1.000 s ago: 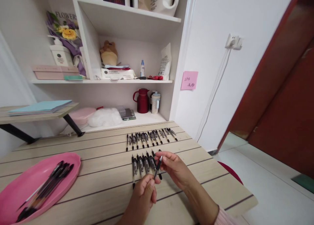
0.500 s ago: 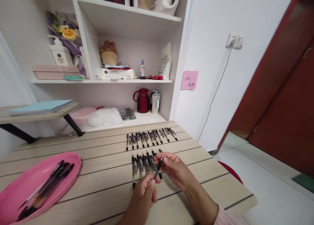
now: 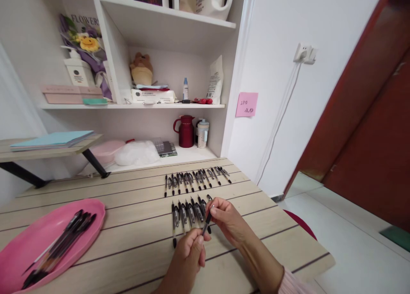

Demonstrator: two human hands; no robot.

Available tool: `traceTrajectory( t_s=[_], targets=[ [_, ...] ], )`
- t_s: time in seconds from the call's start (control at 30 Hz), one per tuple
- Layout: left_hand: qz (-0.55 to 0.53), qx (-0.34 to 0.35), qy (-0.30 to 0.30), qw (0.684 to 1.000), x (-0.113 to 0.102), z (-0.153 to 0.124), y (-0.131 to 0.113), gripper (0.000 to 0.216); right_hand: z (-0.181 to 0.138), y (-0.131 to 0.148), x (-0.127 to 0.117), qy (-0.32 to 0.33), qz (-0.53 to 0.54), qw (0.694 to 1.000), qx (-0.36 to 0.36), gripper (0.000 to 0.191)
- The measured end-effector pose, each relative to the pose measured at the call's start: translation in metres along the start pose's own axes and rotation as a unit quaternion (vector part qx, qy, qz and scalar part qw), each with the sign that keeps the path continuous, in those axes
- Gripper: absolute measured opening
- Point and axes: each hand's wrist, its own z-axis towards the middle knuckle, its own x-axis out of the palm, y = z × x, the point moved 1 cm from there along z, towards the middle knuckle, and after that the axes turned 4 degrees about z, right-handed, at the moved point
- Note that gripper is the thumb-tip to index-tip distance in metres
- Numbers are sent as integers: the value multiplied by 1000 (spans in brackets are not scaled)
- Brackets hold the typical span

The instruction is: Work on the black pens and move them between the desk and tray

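A black pen (image 3: 208,219) slants upward between my two hands over the striped wooden table. My left hand (image 3: 189,249) is closed around its lower part. At its upper end, the thumb and fingers of my right hand (image 3: 225,218) pinch close to the metallic tip. Just behind my hands lies a row of black pens with separate caps beside them (image 3: 188,213), partly covered by my fingers. Farther back, a second row of pens and caps (image 3: 195,180) stretches across the table.
At the left, a pink tray (image 3: 92,210) holds several pens (image 3: 64,247). A small raised shelf (image 3: 89,143) on black legs bears blue paper (image 3: 53,140). Behind the table, a white shelf unit holds a dark red jug (image 3: 186,131) and a light cup (image 3: 203,133).
My right thumb and fingers have closed in on the tip of the pen, where they were more loosely around it. My left hand keeps its hold.
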Motion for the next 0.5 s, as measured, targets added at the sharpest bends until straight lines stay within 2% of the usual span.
traceTrajectory(
  t_s=[0.17,0.33,0.5],
  targets=[
    [0,-1,0,1000,0,1,0,29,-1,0,0,17,7,999,27,24],
    [-6,-9,-10,1000,1,-2,-3,29,0,-1,-2,2,-38,999,-9,15],
    [-12,-13,-15,1000,1,-2,-5,29,0,-1,-2,7,-13,1000,20,24]
  ],
)
